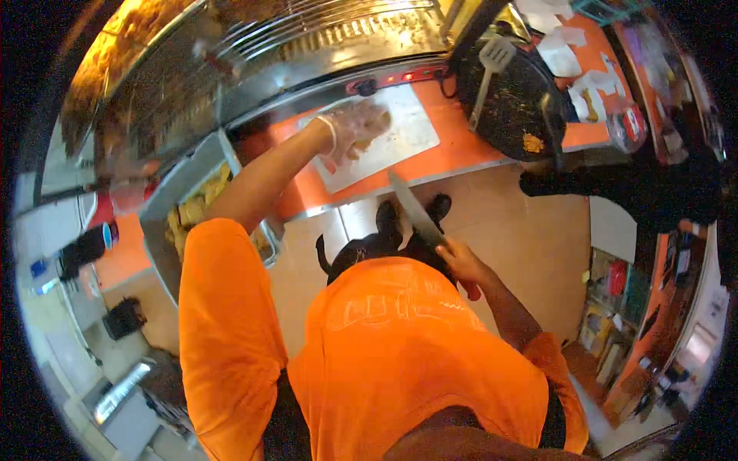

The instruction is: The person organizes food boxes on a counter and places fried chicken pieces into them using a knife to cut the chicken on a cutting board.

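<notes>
My left hand (351,127), in a clear plastic glove, reaches over a white cutting board (407,138) on the orange counter. Glove and motion blur its fingers, and I cannot make out whether they grip anything. Small brownish bits (356,152) show beneath it on the board. My right hand (461,262) is bare and closed round the red handle of a large knife (415,210). The blade points up and left, its tip near the board's front edge, apart from the board. Left of the board, under my left forearm, stands a grey tub (159,250) holding several yellowish-brown food pieces (192,207).
A large black pan (500,115) with a slotted spatula (487,81) sits right of the board. Behind the board runs a metal display warmer (323,65) with lit red switches. White crumpled papers (561,50) lie at the far right. Shelves (611,307) stand at right.
</notes>
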